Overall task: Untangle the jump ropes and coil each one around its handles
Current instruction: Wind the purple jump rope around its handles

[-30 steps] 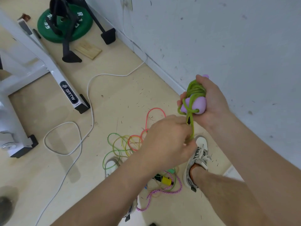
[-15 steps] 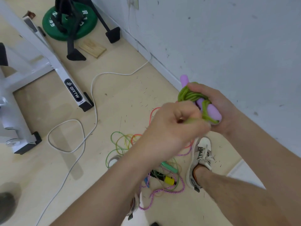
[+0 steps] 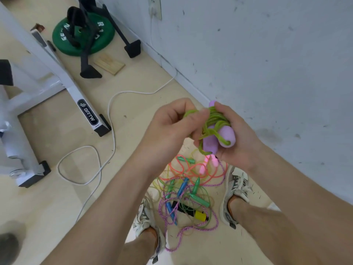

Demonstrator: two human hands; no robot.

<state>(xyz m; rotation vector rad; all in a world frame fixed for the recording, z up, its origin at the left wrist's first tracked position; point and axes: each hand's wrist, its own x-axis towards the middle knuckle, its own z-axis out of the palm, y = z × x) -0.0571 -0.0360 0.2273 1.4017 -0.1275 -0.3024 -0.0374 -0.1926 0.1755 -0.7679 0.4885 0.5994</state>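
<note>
My right hand (image 3: 236, 136) grips two lilac jump-rope handles (image 3: 225, 135) held side by side, with a green rope (image 3: 214, 121) coiled around them. My left hand (image 3: 172, 127) pinches a loop of that green rope just left of the handles. On the floor between my feet lies a tangled pile of jump ropes (image 3: 188, 190): orange, green, yellow and purple-speckled cords with green, blue, pink and yellow-black handles.
My two shoes (image 3: 236, 190) flank the pile. A grey wall (image 3: 267, 64) runs along the right. A white power cable (image 3: 107, 131) loops over the floor, beside a white machine frame (image 3: 84, 111), a green weight plate (image 3: 82, 33) and a wood block (image 3: 109, 64).
My left hand rose from below the handles to their upper left, pulling the green rope's end up and round. The view tipped down, showing more of the floor pile.
</note>
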